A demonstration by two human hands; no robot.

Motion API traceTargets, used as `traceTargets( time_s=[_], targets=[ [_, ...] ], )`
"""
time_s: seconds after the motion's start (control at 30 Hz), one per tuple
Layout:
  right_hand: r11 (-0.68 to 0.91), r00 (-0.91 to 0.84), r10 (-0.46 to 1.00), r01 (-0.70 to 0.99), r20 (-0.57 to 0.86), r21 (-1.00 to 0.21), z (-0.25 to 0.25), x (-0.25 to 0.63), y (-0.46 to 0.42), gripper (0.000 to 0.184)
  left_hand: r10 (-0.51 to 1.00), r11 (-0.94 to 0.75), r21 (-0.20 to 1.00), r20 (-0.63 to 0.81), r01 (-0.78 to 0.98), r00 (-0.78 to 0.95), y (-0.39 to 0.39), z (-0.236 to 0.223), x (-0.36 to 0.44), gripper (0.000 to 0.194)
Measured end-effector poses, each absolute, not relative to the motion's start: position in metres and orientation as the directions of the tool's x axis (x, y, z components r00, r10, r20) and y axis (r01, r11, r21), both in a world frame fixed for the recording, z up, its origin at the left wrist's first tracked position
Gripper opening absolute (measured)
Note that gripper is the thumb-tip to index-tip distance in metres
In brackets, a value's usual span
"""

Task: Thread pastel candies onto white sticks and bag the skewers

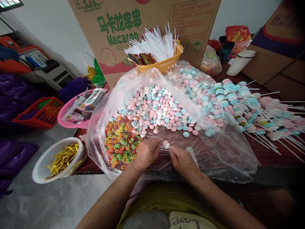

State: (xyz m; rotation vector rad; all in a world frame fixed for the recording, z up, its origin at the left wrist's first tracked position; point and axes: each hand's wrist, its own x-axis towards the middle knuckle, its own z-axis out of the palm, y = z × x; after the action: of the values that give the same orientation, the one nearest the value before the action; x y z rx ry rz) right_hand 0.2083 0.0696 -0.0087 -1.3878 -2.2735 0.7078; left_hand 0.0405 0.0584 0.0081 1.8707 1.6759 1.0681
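Observation:
My left hand (148, 153) is closed in a pinch beside a small pink and white pair of marshmallow candies (166, 144). From the other side, the thumb and fingertips of my right hand (183, 160) pinch at the white piece. What sits inside my left fingers is hidden. A few thin white sticks (164, 148) show between the hands, low over the plastic. Beyond them spreads a heap of pink, white and blue marshmallow candies (156, 108). Ring-shaped gummy candies (122, 140) in several colours lie left of my left hand. Both heaps rest on a clear plastic bag (219, 149).
Finished candy skewers (254, 111) are piled at the right. A yellow basket (158, 65) of white sticks stands behind the heap, before a large cardboard box (119, 60). To the left are a pink basin (63, 114) with packets and a white tub (39, 171) with gold ties.

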Motion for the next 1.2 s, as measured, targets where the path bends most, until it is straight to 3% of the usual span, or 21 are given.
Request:
traceTargets(
  time_s=[0.07, 0.13, 0.23, 0.3, 0.43, 0.57, 0.67, 0.77, 0.87, 0.97, 1.03, 1.1, 1.2],
  targets=[
    [0.35, -0.392, 0.917, 0.699, 0.076, -0.624, -0.013, 0.21, 0.078, 0.029, 0.948, -0.293, 0.687, 0.3, 0.665, 0.107, 0.06, 0.012, 0.045, 0.018],
    [0.303, -0.326, 0.942, 0.716, 0.083, -0.629, -0.015, 0.214, 0.094, 0.03, 0.963, -0.266, 0.766, 0.236, 0.585, 0.13, 0.07, 0.015, 0.044, 0.02],
    [0.204, -0.19, 0.978, 0.757, 0.089, -0.621, -0.016, 0.215, 0.128, 0.03, 0.997, 0.018, 0.843, 0.028, 0.538, -0.077, 0.095, 0.014, 0.038, 0.032],
    [0.155, -0.131, 0.988, 0.773, 0.084, -0.615, -0.016, 0.211, 0.15, 0.028, 0.976, 0.149, 0.83, -0.037, 0.537, -0.215, 0.112, 0.009, 0.034, 0.026],
    [0.155, -0.15, 0.987, 0.739, 0.065, -0.655, -0.018, 0.202, 0.165, 0.017, 0.964, 0.198, 0.874, -0.091, 0.444, -0.25, 0.121, 0.002, 0.032, 0.004],
    [0.18, -0.243, 0.97, 0.641, 0.025, -0.746, -0.011, 0.204, 0.142, 0.017, 0.956, 0.245, 0.948, -0.202, 0.202, -0.213, 0.099, 0.008, 0.03, 0.028],
    [0.127, -0.308, 0.951, 0.451, -0.021, -0.883, 0.002, 0.204, 0.118, 0.027, 0.954, 0.267, 0.963, -0.268, -0.027, -0.136, 0.082, 0.015, 0.036, 0.041],
    [-0.044, -0.343, 0.937, 0.081, -0.07, -0.996, 0.013, 0.194, 0.103, 0.027, 0.957, 0.232, 0.949, -0.262, -0.215, -0.125, 0.073, 0.023, 0.049, 0.043],
    [-0.193, -0.293, 0.946, -0.169, -0.137, -0.967, 0.018, 0.183, 0.096, 0.029, 0.977, 0.151, 0.95, -0.185, -0.275, -0.103, 0.066, 0.032, 0.057, 0.038],
    [-0.315, -0.296, 0.926, -0.267, -0.233, -0.911, 0.023, 0.179, 0.094, 0.034, 0.996, 0.079, 0.956, -0.089, -0.282, -0.022, 0.062, 0.038, 0.059, 0.033],
    [-0.347, -0.353, 0.901, -0.232, -0.254, -0.909, 0.029, 0.185, 0.092, 0.033, 0.996, 0.07, 0.953, -0.08, -0.296, -0.024, 0.061, 0.039, 0.057, 0.03],
    [-0.28, -0.398, 0.891, -0.1, -0.22, -0.955, 0.035, 0.197, 0.086, 0.031, 0.991, 0.077, 0.94, -0.107, -0.332, -0.075, 0.061, 0.036, 0.053, 0.026],
    [0.085, -0.395, 0.918, 0.285, -0.036, -0.955, 0.042, 0.22, 0.072, 0.034, 0.973, 0.06, 0.931, -0.135, -0.361, -0.186, 0.064, 0.03, 0.049, 0.027]
  ],
)
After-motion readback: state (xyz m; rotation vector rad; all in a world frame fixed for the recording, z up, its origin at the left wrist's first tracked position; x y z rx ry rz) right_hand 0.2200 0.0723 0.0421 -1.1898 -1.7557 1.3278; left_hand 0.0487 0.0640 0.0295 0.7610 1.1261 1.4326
